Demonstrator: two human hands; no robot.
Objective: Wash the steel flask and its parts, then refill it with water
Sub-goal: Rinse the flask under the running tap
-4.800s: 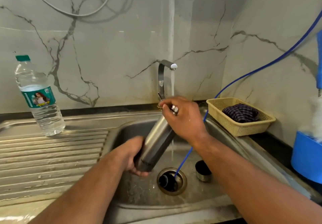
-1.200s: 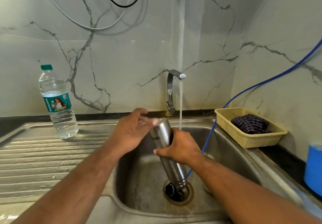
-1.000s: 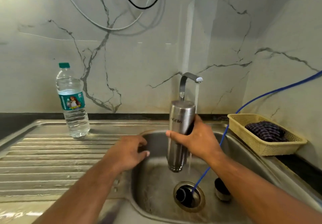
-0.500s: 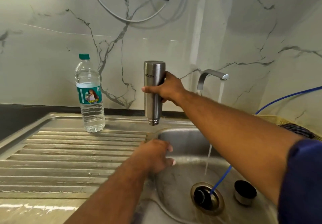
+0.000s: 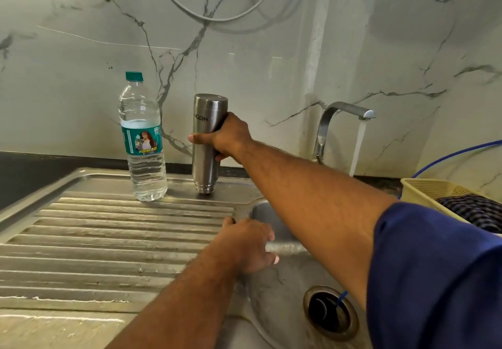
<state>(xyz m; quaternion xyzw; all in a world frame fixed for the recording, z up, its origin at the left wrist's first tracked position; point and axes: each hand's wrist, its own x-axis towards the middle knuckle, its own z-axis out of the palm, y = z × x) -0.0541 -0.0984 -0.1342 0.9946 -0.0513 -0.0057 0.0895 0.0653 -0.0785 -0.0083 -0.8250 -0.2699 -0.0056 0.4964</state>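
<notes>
Steel flask [image 5: 204, 166] sits inverted, long axis vertical, in the right hand's [image 5: 231, 136] wrapped grip, its mouth at or just above the drainboard [image 5: 108, 240]. It is well ahead of the left hand [image 5: 244, 245], which drapes loosely over the sink rim [image 5: 288, 248], holding nothing.

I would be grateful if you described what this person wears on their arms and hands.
The right hand and left hand are bare: no gloves, rings or watch in view. A dark blue fabric sleeve covers the right upper arm, ending near the elbow. The left forearm is uncovered up to the frame edge.
</notes>
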